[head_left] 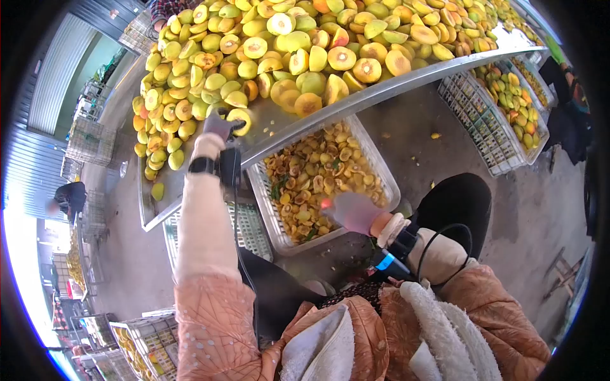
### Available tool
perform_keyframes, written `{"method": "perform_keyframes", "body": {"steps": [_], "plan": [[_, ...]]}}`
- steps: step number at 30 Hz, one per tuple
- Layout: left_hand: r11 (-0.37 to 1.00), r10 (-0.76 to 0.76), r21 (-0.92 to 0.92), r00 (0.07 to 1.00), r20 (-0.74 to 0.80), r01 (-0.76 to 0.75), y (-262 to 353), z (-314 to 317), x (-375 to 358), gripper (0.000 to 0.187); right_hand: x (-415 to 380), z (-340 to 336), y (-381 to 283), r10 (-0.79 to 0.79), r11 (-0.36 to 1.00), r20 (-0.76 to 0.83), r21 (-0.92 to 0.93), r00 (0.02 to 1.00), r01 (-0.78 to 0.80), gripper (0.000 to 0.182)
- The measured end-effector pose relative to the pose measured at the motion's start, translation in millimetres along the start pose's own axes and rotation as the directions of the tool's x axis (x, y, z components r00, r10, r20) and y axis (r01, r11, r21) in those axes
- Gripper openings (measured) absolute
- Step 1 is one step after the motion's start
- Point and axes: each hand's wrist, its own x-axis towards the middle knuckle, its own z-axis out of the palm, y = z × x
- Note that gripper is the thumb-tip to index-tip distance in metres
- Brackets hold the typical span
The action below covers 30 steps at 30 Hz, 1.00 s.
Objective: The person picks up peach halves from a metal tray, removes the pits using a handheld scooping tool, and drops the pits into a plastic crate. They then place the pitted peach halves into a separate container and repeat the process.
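My left hand (219,126), in a grey glove, is at the near edge of the metal table (279,130). Its fingers are closed on a halved yellow peach (240,121), cut face up. A large heap of halved yellow-green peaches (305,57) covers the table beyond it. My right hand (357,212), also gloved and blurred by motion, hovers over a white crate (387,185) of peach scraps (318,178). Its fingers are curled, with a small red spot at the fingertips; what they hold I cannot make out.
White crates of whole fruit (511,105) stand on the floor at the right. Below the table, another pale crate (254,228) is beside the scrap crate. Stacked crates (149,346) stand at lower left. Another person (67,198) is at the far left.
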Motion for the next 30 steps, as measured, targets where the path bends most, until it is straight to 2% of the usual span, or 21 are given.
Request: {"method": "perform_keyframes", "body": {"steps": [1,2,3,4,5,6,7,9,10,11,12,13,14,15,16,19,21,23,27,28,30], "plan": [[0.982,0.152,-0.126,0.986,0.064,-0.143,-21,-5,-3,0.040,0,-4,-6,-0.003,1.000,0.001,0.010,1.000,0.003,0.043],[0.921,0.375,0.076,0.923,0.087,-0.382,-26,-9,-26,0.037,-3,-16,-16,0.071,0.899,0.121,0.422,0.990,-0.116,0.041],[0.765,0.568,0.262,0.809,0.153,-0.588,-25,-14,-54,0.035,-7,-29,-28,0.089,0.629,0.260,0.734,0.962,-0.257,0.040],[0.892,0.376,-0.284,0.926,0.035,-0.352,8,2,-99,0.033,-13,-44,-39,0.111,0.488,0.298,0.815,0.948,-0.313,0.039],[0.655,0.130,-0.754,0.990,0.056,-0.044,38,20,-137,0.032,-17,-45,-44,0.111,0.485,0.306,0.813,0.945,-0.321,0.039],[0.656,0.176,-0.751,0.983,0.051,-0.078,23,24,-144,0.029,-20,-43,-48,0.085,0.474,0.160,0.862,0.983,-0.181,0.037],[0.661,0.115,-0.749,0.993,0.035,-0.050,19,32,-161,0.036,-25,-43,-52,0.064,0.459,0.012,0.887,0.998,-0.040,0.036],[0.414,0.081,-0.910,0.996,0.026,-0.010,12,57,-182,0.042,-36,-44,-62,0.038,0.486,-0.018,0.874,0.999,-0.003,0.032],[0.408,0.073,-0.913,0.997,0.034,0.001,9,67,-193,0.042,-38,-37,-63,-0.004,0.588,-0.185,0.794,0.983,0.152,0.035],[0.759,0.289,-0.532,0.927,-0.240,-0.375,7,76,-203,0.047,-41,-35,-66,-0.066,0.673,-0.341,0.678,0.938,0.294,0.037],[0.800,0.583,0.070,0.743,-0.328,-0.597,7,84,-211,0.051,-47,-40,-71,-0.057,0.704,-0.333,0.655,0.941,0.274,0.037],[0.802,0.579,0.064,0.747,-0.326,-0.594,11,90,-217,0.051,-49,-42,-73,-0.052,0.706,-0.328,0.656,0.943,0.267,0.037],[0.750,0.318,-0.499,0.898,-0.304,-0.434,21,92,-224,0.055,-50,-42,-73,-0.050,0.723,-0.341,0.636,0.939,0.269,0.038],[0.422,0.094,-0.894,0.988,-0.122,-0.150,29,94,-230,0.059,-51,-43,-73,-0.051,0.741,-0.353,0.614,0.934,0.272,0.039],[0.786,0.212,-0.534,0.947,-0.240,-0.311,33,98,-238,0.039,-51,-42,-72,-0.049,0.743,-0.351,0.613,0.935,0.269,0.039],[0.667,0.276,-0.629,0.916,-0.290,-0.400,14,113,-231,0.039,-51,-40,-69,-0.048,0.789,-0.346,0.562,0.937,0.248,0.040],[0.675,0.264,-0.613,0.910,-0.319,-0.410,20,118,-229,0.047,-50,-39,-69,-0.053,0.772,-0.361,0.576,0.931,0.267,0.041],[0.517,0.038,-0.815,0.958,-0.285,-0.263,25,122,-228,0.049,-50,-39,-69,-0.032,0.751,-0.312,0.619,0.950,0.229,0.041],[0.527,0.008,-0.824,0.971,-0.240,-0.208,27,126,-228,0.052,-57,-45,-80,0.037,0.683,-0.239,0.715,0.970,0.150,0.039],[0.528,-0.023,-0.815,0.956,-0.293,-0.237,29,128,-227,0.051,-55,-43,-80,0.039,0.682,-0.239,0.716,0.970,0.149,0.039],[0.532,-0.057,-0.805,0.937,-0.344,-0.263,34,132,-224,0.051,-50,-36,-78,-0.022,0.644,-0.284,0.729,0.959,0.231,0.038]]}}
